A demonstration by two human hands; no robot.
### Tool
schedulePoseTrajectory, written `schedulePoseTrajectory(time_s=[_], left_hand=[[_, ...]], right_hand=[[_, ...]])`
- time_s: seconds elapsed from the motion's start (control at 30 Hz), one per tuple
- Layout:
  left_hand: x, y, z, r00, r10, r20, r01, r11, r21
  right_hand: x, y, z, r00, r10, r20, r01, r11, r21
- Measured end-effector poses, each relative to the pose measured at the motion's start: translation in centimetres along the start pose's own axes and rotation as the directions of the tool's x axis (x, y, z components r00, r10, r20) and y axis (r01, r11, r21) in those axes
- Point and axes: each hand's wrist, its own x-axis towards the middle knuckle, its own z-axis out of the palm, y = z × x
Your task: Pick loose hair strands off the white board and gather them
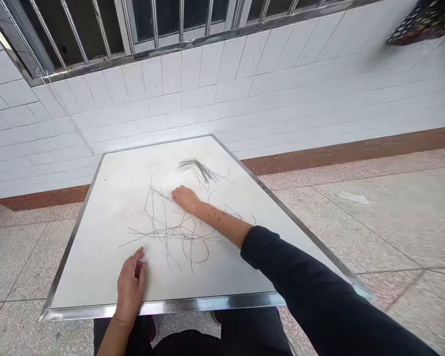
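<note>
Head view: the right hand [185, 198], fingers bunched, meets loose dark strands [170, 231] strewn over the white table [92, 262], whether pinching any I can't make out; the left hand [131, 286] lies slack, fingers loosely spread, perhaps for balance; a neater bundle [204, 172] sits beyond, likely to avoid tangling

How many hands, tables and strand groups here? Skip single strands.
Hands: 2 (left hand, right hand)
White table: 1
Dense strand bundle: 1
Loose strand spread: 1
Total: 5
</note>
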Motion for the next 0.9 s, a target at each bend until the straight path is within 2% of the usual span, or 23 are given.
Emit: schedulePoseTrajectory(time_s=[0.13, 0.27, 0.43, 0.6, 0.67, 0.73, 0.83, 0.9], left_hand=[[0.1, 0.2, 0.3, 1.000, 0.009, -0.021, -0.010, 0.999, -0.035], [0.2, 0.5, 0.0, 0.999, -0.006, -0.042, 0.002, 0.996, -0.094], [0.2, 0.9, -0.6, 0.995, -0.060, -0.076, 0.044, 0.980, -0.193], [0.2, 1.4, -0.9, 0.988, -0.105, -0.111, 0.066, 0.949, -0.309], [0.8, 2.0, -1.3, 0.973, -0.178, -0.145, 0.105, 0.908, -0.404], [1.8, 3.0, -1.6, 0.949, -0.275, -0.151, 0.155, 0.829, -0.537], [4.0, 4.9, -1.7, 0.919, -0.390, -0.049, 0.224, 0.621, -0.752], [5.4, 6.0, -1.2, 0.915, -0.403, -0.009, 0.243, 0.569, -0.785]], right_hand=[[-3.0, -1.3, -0.8, 0.999, -0.028, -0.024, 0.029, 0.999, 0.039], [-6.2, -3.0, -1.0, 0.998, -0.023, -0.050, 0.031, 0.988, 0.151], [-9.4, -5.1, 0.2, 0.996, 0.041, -0.083, -0.015, 0.956, 0.294], [-10.5, -5.9, 1.4, 0.993, 0.025, -0.116, 0.019, 0.930, 0.368], [-10.7, -6.0, 1.5, 0.991, 0.002, -0.134, 0.050, 0.921, 0.386], [-10.9, -6.1, 1.3, 0.988, -0.024, -0.155, 0.085, 0.914, 0.398], [-11.5, -6.3, 1.1, 0.981, -0.060, -0.185, 0.133, 0.903, 0.408], [-11.8, -6.5, 1.1, 0.975, -0.083, -0.204, 0.162, 0.898, 0.409]])
